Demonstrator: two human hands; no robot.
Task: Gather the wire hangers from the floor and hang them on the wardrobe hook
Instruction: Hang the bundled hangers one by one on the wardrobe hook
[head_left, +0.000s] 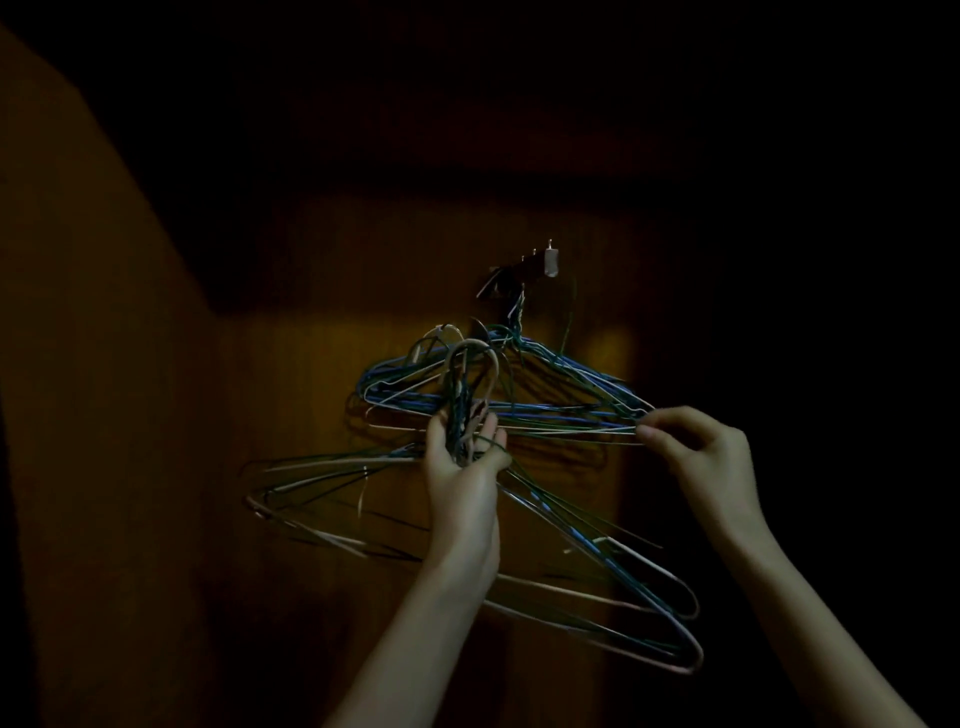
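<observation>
A small metal hook rack (540, 262) sticks out from the brown wardrobe panel (322, 291). A bundle of blue, green and white wire hangers (545, 400) hangs just under it, apparently from the rack. My left hand (465, 457) grips the necks of a second bundle of hangers (597, 587), whose curved hooks rise above my fingers and whose frames spread out below. My right hand (696, 449) pinches the right corner of the upper bundle.
The scene is very dark. Only a lit patch of the wardrobe panel behind the hangers shows. A brown wardrobe side or door (93, 364) stands at the left. The right side is black.
</observation>
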